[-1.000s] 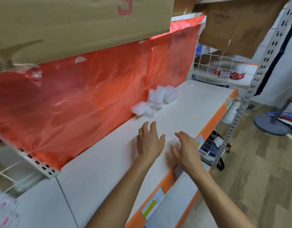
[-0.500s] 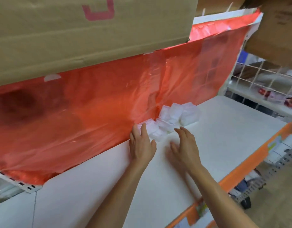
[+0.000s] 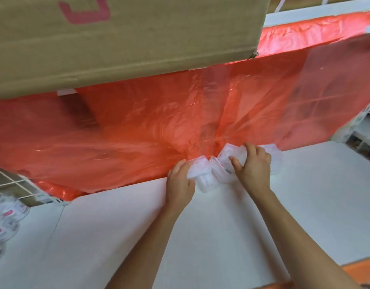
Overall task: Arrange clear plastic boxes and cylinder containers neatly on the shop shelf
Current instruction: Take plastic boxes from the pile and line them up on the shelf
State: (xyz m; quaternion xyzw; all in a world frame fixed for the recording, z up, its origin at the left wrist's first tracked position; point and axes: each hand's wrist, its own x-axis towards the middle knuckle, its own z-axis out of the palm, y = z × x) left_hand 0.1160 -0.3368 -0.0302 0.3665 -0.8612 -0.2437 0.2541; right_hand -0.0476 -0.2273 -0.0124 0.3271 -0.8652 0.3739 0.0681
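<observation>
A small heap of clear plastic boxes [image 3: 209,176] lies at the back of the white shelf [image 3: 305,205], against the red plastic sheet [image 3: 138,130]. My left hand [image 3: 180,184] grips the left end of the heap, thumb curled over one box. My right hand [image 3: 252,165] curls over the boxes in the middle, fingers bent round their top edge. One more clear box [image 3: 273,155] shows just right of that hand. My hands hide much of the heap. Clear cylinder containers [image 3: 7,224] with pink labels stand at the far left edge.
A large cardboard box [image 3: 117,38] hangs over the shelf from above. A white wire grid [image 3: 11,182] sits at the left behind the red sheet. The shelf's orange front lip [image 3: 359,270] shows at lower right.
Both hands have reached forward from the shelf's front to the heap at the back and taken hold of the boxes. The camera has moved in closer.
</observation>
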